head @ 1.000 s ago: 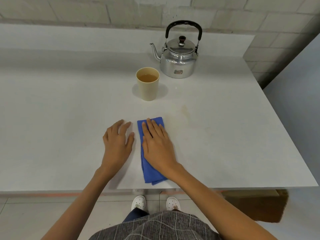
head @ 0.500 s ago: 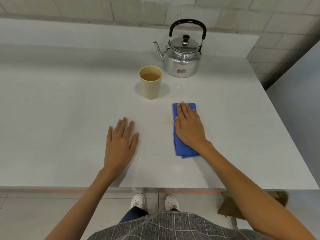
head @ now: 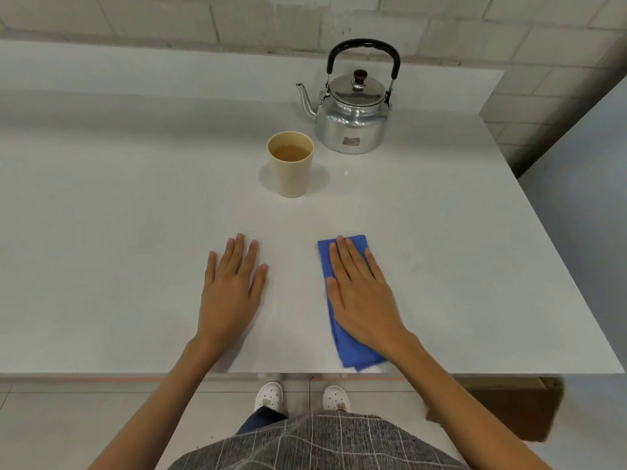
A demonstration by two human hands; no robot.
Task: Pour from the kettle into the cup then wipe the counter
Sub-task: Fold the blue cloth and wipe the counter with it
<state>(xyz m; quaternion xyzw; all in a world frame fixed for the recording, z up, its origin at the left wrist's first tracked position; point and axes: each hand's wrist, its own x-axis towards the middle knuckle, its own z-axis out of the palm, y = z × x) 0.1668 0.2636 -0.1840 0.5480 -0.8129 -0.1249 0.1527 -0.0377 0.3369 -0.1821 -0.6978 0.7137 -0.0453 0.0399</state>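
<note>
Counter (head: 135, 205), pale grey and running wide under a block wall, took up most of the view and looked dry and clean wherever it was bare. Kettle (head: 351, 125), polished metal with a black bail handle upright and its lid seated, stood toward one o'clock, spout aimed at nine o'clock. Just beside it, toward seven o'clock of the kettle and not touching it, stood the tan cup (head: 290, 163), upright and holding amber liquid fairly near the rim, so the pour appeared done and wiping was the step in hand. The blue cloth (head: 342, 347), folded into a long strip, lay near the front edge at about five o'clock, its near corner reaching almost to that edge. The right hand (head: 361, 293) lay flat on the cloth, palm down, fingers extended and close together pointing toward twelve o'clock; it closed around nothing, only pressing the cloth to the surface. The left hand (head: 234, 286) rested flat on bare counter at about six o'clock, fingers slightly spread, empty, well apart from the cloth. The risk seemed twofold: a long stroke toward twelve o'clock could knock the full cup and spill it, and a pull toward six o'clock could drag the cloth's end off the edge.
</note>
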